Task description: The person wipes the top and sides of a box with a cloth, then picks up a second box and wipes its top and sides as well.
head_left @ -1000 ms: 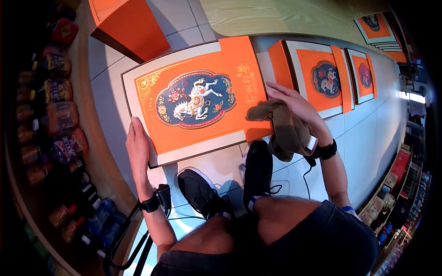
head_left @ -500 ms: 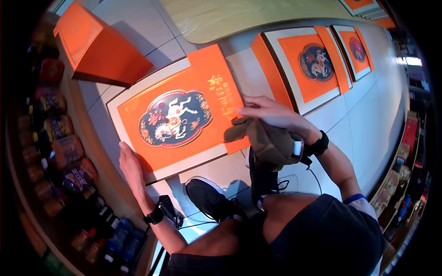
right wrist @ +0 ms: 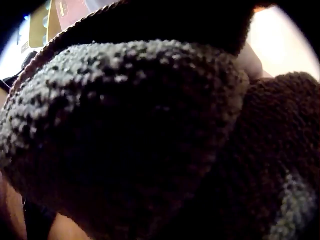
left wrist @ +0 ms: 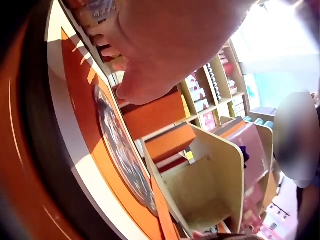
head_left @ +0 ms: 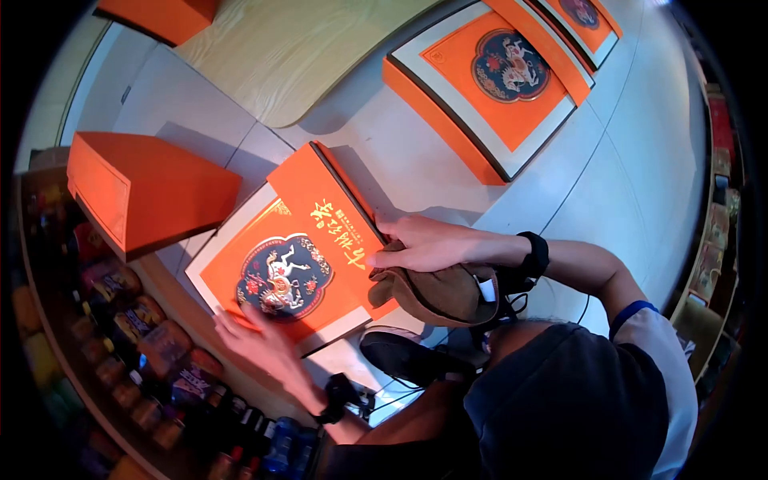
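A large orange gift box (head_left: 320,210) with a white horse emblem and gold lettering lies before me in the head view. My right hand (head_left: 428,242) grips a brown cloth (head_left: 438,298) at the box's right edge, thumb and fingers along that side. In the right wrist view the fuzzy cloth (right wrist: 125,135) fills most of the picture and hides the hand's grip. My left hand (head_left: 268,350), blurred, is over the box's lower left corner with fingers stretched out. In the left wrist view, the left hand (left wrist: 165,50) reaches across above the box lid (left wrist: 90,130).
An orange box (head_left: 160,188) stands upright beyond the left corner. Further orange boxes (head_left: 500,80) lie flat on the tiled floor at upper right. A pale wooden surface (head_left: 296,48) is at the top. Shelves of bottled drinks (head_left: 160,352) run along the left; another shelf (head_left: 712,264) stands right.
My left hand has come off the box's left edge and moved over its corner. The right hand stays at the right edge with the cloth. The head view has turned, and the box appears lower.
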### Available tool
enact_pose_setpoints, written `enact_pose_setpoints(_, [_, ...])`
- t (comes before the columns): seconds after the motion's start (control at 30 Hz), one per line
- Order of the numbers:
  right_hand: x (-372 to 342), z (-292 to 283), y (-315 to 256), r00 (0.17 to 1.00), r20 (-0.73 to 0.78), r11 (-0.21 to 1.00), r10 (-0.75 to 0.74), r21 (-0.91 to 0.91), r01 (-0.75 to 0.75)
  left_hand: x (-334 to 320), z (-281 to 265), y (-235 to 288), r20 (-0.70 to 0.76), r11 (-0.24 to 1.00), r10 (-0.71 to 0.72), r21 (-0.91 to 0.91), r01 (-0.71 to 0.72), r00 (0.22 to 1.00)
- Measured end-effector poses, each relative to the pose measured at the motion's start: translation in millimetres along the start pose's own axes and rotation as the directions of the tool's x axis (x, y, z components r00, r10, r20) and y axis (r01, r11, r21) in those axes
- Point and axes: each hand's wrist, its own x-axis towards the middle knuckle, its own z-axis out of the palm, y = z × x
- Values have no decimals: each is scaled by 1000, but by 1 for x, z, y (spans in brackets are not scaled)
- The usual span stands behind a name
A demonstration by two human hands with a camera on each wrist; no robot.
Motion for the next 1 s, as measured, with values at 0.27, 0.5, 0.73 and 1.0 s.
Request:
enact_pose_setpoints(0.27, [-19, -35, 0, 998, -54, 969, 33, 246, -18, -2, 2, 110, 196, 849, 411, -438, -296, 890])
enact_pose_setpoints(0.5, [-22, -36, 32, 872, -463, 794, -156, 466, 390, 30, -2, 145, 268, 829, 547, -304, -469, 793])
enact_pose_setpoints(0.73, [45, -42, 25, 704, -709, 934, -44, 221, 280, 48, 10, 169, 436, 847, 519, -144, -512, 735])
enact_pose_setpoints(1.0, [89, -46, -1, 731, -649, 878, -211, 203, 433, 57, 17, 174, 519, 873, 474, -172, -457, 711])
